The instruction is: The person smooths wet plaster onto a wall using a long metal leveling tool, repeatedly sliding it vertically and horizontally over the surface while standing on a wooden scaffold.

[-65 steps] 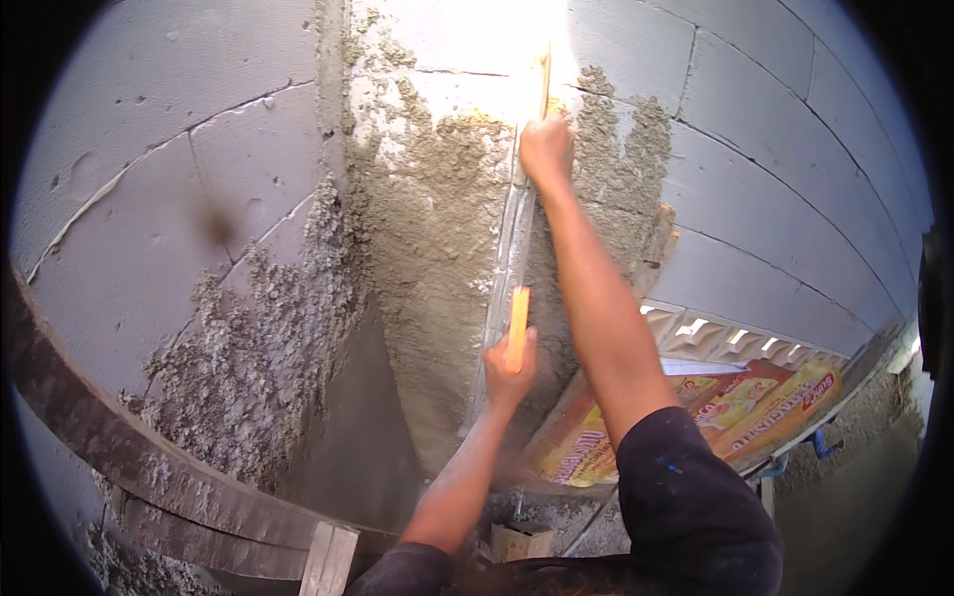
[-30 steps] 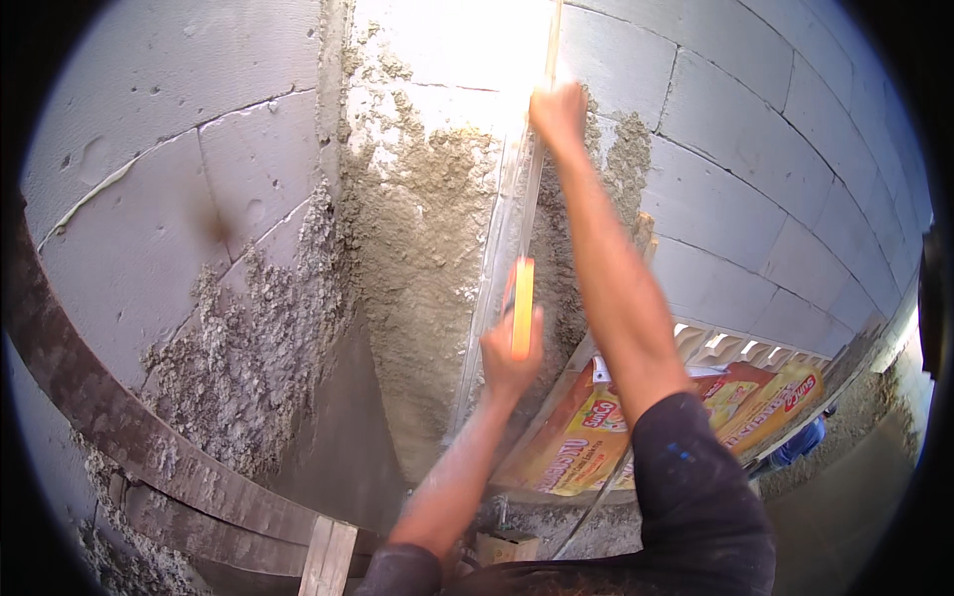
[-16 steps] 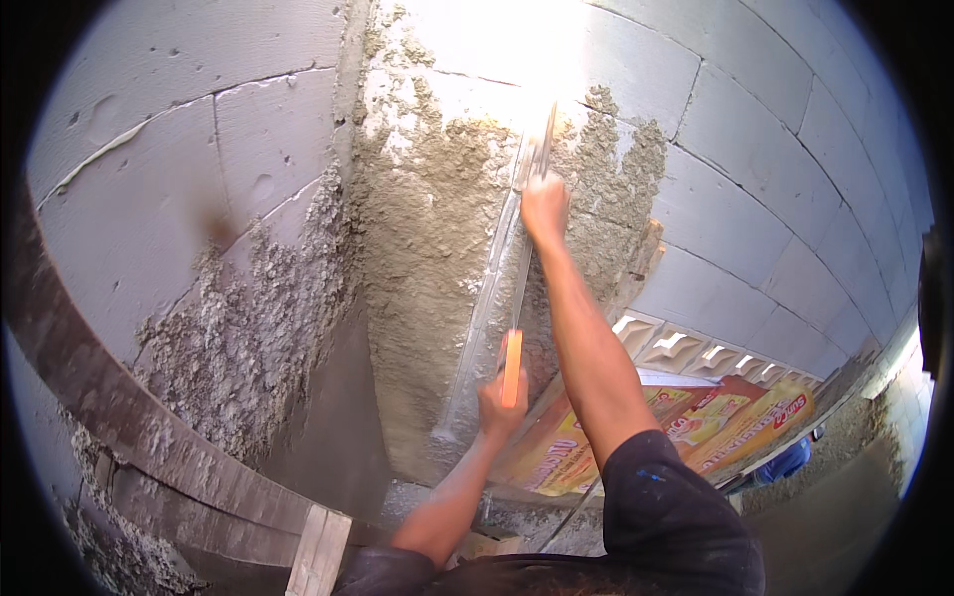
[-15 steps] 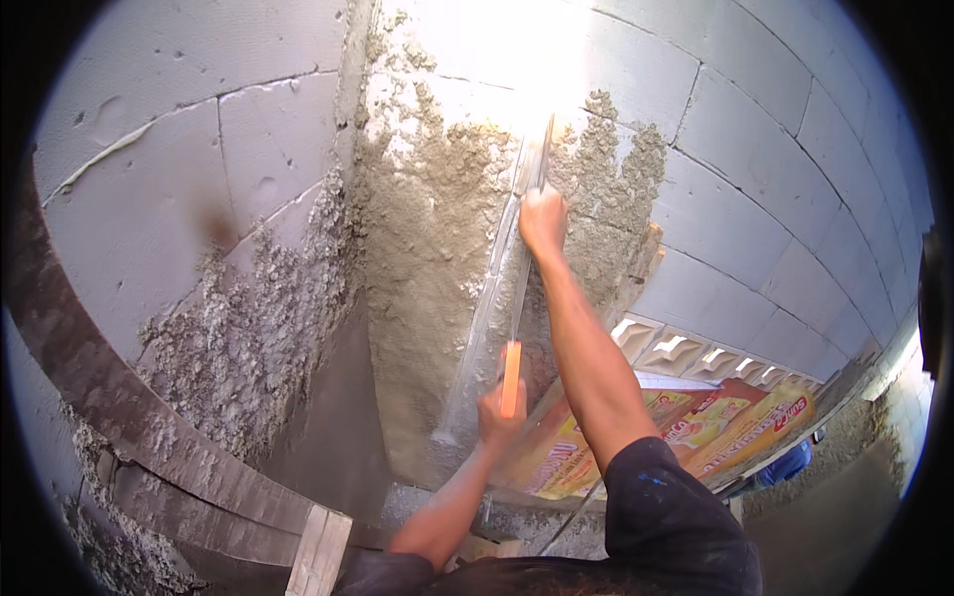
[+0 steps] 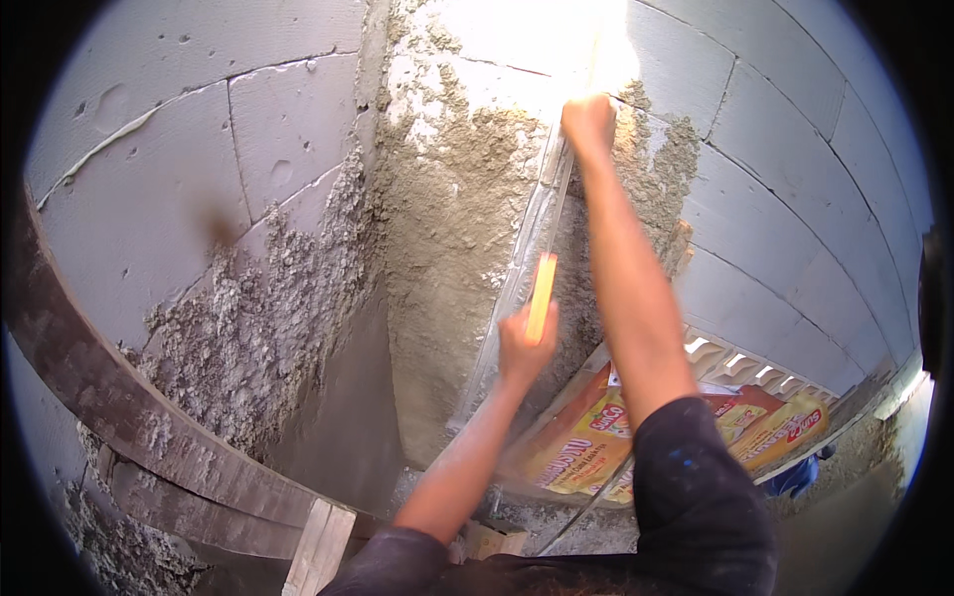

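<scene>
In front of me a wall carries rough grey-brown mortar [image 5: 447, 228], with a smoother pale vertical strip [image 5: 519, 260] running down it. A long thin metal straightedge [image 5: 558, 209] slants up along this strip. Its lower end is an orange piece [image 5: 542, 293], and my left hand [image 5: 525, 343] is closed around it. Higher up, my right hand [image 5: 590, 121] grips the bar in a fist, arm stretched upward. Glare washes out the bar's upper end. Whether its edge touches the mortar along its full length cannot be told.
Bare pale block walls [image 5: 139, 169] meet at a corner on the left. A curved dark board [image 5: 159, 427] and a wooden piece [image 5: 320, 544] lie lower left. Printed yellow-red sheeting [image 5: 586, 447] hangs below right, beside vent blocks [image 5: 711, 353]. A blue item [image 5: 795, 479] shows farther right.
Both hands have moved upward along the wall, carrying the straightedge with them. My view has shifted slightly, so the wall appears farther right.
</scene>
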